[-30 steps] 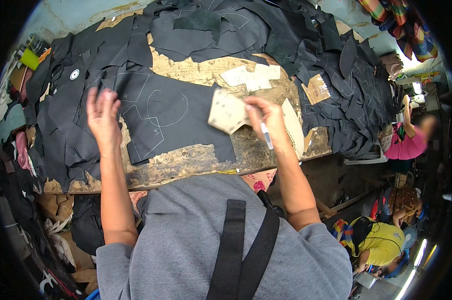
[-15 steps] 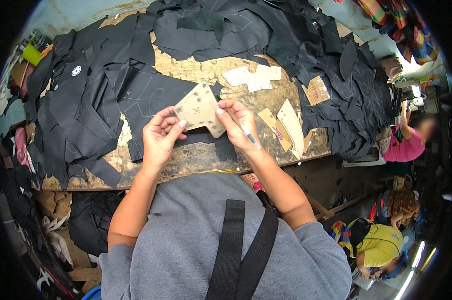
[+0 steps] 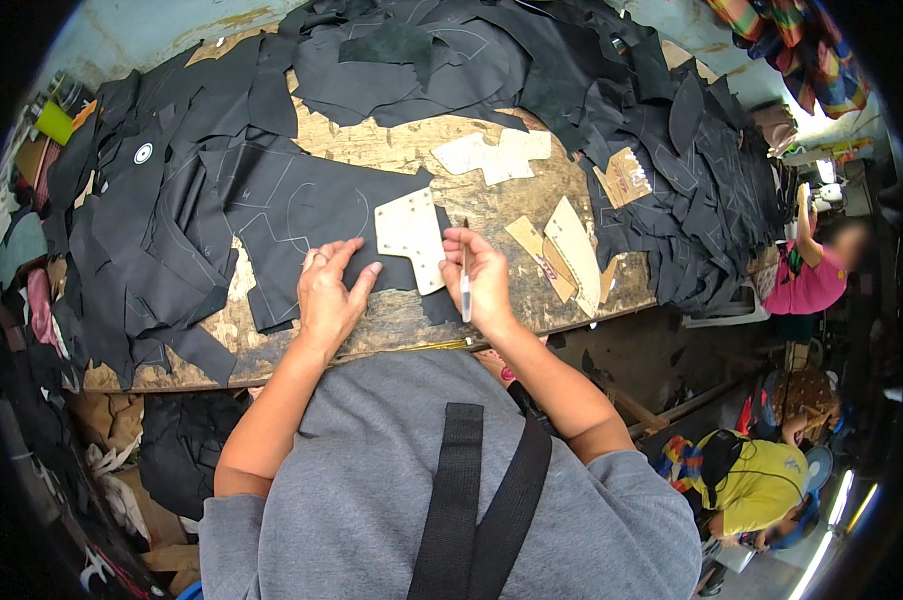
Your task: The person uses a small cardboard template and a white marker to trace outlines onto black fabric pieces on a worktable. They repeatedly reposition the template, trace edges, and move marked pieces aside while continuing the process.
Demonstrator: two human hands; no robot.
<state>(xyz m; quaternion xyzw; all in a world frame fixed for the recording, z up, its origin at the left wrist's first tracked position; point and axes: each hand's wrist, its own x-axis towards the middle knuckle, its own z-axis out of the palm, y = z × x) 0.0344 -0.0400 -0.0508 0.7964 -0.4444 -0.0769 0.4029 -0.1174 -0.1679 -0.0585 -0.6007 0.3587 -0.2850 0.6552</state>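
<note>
A cream cardboard pattern piece [image 3: 410, 232] with small dark dots along its edges lies on a black sheet of leather or similar material [image 3: 317, 190]. Pale outlines are drawn on that sheet, to the left of the pattern. My right hand [image 3: 480, 275] holds a pen [image 3: 466, 280] with a clear barrel, its dark tip pointing away from me, just right of the pattern. My left hand [image 3: 330, 290] rests at the sheet's near part with fingers apart and nothing in it, left of the pattern and not touching it.
More cardboard patterns [image 3: 494, 157] lie on the worn wooden table [image 3: 372, 140], with others [image 3: 572, 255] to the right. Heaped black pieces [image 3: 702, 200] cover the right and far sides. A white round object [image 3: 144, 153] sits at left. Two people [image 3: 807, 275] are off to the right.
The pattern piece, held up in both hands before, now lies on the black sheet, turned over. Both hands have let go of it; the pen has swung upright in my right hand.
</note>
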